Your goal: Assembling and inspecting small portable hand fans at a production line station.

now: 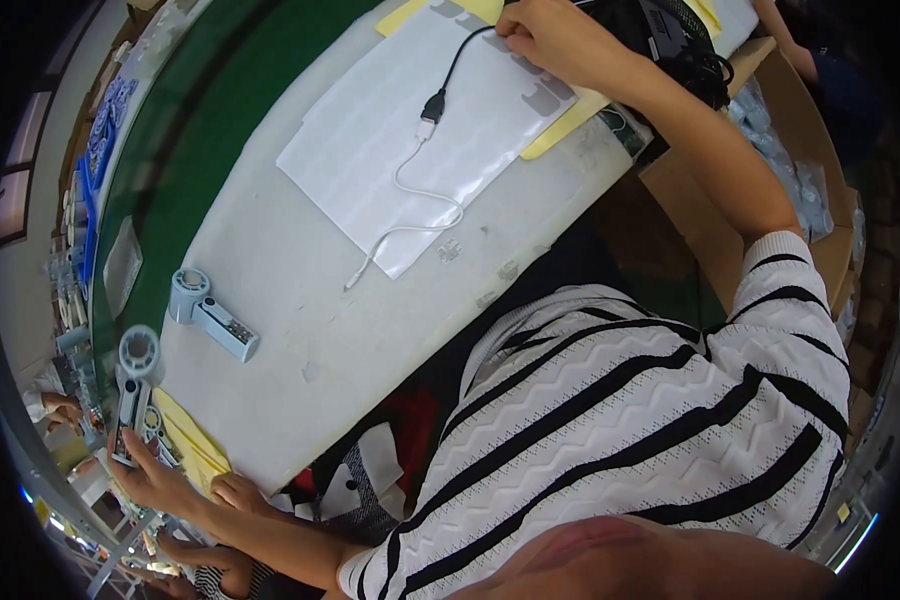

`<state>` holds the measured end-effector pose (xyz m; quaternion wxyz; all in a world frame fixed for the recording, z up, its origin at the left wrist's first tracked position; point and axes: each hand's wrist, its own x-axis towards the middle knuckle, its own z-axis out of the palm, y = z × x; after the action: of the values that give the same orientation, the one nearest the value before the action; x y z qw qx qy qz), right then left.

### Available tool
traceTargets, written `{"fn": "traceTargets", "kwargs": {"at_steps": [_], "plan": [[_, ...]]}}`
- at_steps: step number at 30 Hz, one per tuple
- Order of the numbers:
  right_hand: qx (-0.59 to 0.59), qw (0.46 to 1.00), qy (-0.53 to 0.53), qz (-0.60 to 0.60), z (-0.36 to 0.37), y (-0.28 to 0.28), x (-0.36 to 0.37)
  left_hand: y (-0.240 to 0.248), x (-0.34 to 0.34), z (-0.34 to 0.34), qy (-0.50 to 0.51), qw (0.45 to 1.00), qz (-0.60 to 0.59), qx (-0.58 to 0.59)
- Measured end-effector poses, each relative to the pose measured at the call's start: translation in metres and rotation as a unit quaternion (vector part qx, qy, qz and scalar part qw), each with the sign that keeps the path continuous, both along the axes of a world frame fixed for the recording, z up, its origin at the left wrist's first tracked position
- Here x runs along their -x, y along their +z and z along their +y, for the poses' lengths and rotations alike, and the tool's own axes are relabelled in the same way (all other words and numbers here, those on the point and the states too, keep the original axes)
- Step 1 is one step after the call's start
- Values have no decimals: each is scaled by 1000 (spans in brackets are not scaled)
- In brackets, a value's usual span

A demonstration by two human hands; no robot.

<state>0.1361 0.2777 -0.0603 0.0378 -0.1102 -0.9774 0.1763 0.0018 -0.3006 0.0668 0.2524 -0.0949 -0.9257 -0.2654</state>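
My left hand [155, 483], at the lower left, is closed round the handle end of a pale blue handheld fan [139, 350], whose round head points away from me. Another handheld fan [222, 328] of the same kind lies on the table, its handle showing an uncovered strip with small parts. At the top, my right hand [548, 38] has its fingers drawn together over a white sheet with grey stickers [370, 150]; what they pinch is hidden. A black cable [450, 75] runs from beside those fingers to a plug joined to a white cable [410, 188], which trails across the sheet.
The pale table [300, 290] curves along a green belt [170, 190] holding a clear bag [123, 268]. Yellow paper [190, 440] lies near my left hand, beside another person's hand [240, 492]. At right stands a cardboard box [690, 215] with bagged parts; black gear [670, 45] sits beyond my right hand.
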Motion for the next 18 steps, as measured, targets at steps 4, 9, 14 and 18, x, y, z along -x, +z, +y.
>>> {"fn": "traceTargets", "kwargs": {"at_steps": [4, 9, 14, 18], "plan": [[43, 999, 31, -5, -2, 7, -23, -20, -57, 106, -87, 993, -1, -81], [74, 996, 48, 24, -19, 17, -56, -32, -89, 191, -319, 943, -76, -57], [60, 995, 59, 51, -22, 15, -59, -47, -98, 244, -374, 917, -98, -101], [60, 995, 67, 48, -19, 17, -53, -55, -101, 276, -371, 922, -84, -74]]}}
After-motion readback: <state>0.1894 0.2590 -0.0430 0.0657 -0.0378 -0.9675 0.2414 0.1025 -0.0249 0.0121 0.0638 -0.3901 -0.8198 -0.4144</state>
